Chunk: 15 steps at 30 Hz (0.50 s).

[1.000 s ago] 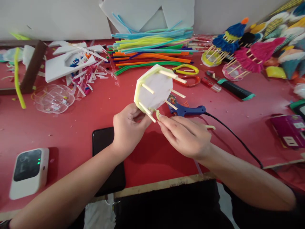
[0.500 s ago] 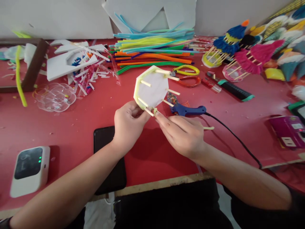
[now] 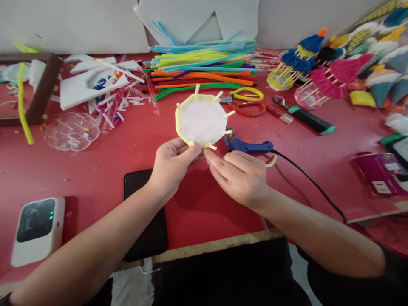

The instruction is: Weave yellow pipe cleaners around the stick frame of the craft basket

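Nearest, a black phone [image 3: 146,236] is laid flat at the wooden front edge of the red table [image 3: 197,212], partly covered by the left forearm. At the left, a white device [image 3: 38,231] with a dark screen and green lights is seen.

Above the table, a white octagonal plate [image 3: 202,121] is held up between the hands, its face turned to the camera. Its lower left edge is clamped between the thumb and fingers of the left hand [image 3: 170,165]. Short pale sticks [image 3: 229,114] are set around its rim, and part of the rim is lined with a pale yellow pipe cleaner [image 3: 179,127]. By the fingertips of the right hand [image 3: 244,180], pressed together at the plate's lower edge, the strip is pinched; its loose end is seen beyond the knuckles.

Just behind the right hand, a blue glue gun [image 3: 255,147] is placed, its black cord led off to the right. Farther off, a clear plastic tray [image 3: 73,132], yellow-handled pliers [image 3: 248,93] and a black and green cutter [image 3: 312,120] are spread out. At the back, coloured pipe cleaners [image 3: 204,63] are heaped before white boards, beside a pink tasselled piece [image 3: 342,76] and a blue one [image 3: 299,59].
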Available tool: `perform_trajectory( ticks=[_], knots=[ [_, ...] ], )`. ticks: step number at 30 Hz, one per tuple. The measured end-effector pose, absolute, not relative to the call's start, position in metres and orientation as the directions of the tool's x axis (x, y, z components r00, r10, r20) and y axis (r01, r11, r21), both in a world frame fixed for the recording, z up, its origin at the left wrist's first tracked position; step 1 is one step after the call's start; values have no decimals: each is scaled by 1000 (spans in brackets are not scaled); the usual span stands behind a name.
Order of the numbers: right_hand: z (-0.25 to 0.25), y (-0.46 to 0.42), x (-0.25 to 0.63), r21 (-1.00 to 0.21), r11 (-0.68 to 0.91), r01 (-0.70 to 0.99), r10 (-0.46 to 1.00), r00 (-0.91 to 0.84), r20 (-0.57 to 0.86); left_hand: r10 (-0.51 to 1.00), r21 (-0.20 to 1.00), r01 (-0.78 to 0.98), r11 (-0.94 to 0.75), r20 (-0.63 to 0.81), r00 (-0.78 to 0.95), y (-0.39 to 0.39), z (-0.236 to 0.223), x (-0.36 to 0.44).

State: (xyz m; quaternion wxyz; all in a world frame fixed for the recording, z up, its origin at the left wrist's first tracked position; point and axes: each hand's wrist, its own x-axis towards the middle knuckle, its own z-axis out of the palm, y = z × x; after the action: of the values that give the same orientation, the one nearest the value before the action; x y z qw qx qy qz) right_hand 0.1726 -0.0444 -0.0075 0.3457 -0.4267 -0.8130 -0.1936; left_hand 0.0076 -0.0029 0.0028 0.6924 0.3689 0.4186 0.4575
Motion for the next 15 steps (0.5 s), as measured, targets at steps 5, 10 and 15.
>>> perform_trajectory(
  ticks=[5,10,15],
  knots=[
    [-8,-43,177,47,556,830,549,-409,729,928,874,-345,342,-257,269,-2,2,6],
    [-4,-41,178,-33,574,818,533,-343,773,952,888,-361,286,-222,208,-2,1,7],
    [-2,-42,176,-71,582,810,534,-315,785,949,897,-342,282,-209,235,-5,3,8]
  ],
)
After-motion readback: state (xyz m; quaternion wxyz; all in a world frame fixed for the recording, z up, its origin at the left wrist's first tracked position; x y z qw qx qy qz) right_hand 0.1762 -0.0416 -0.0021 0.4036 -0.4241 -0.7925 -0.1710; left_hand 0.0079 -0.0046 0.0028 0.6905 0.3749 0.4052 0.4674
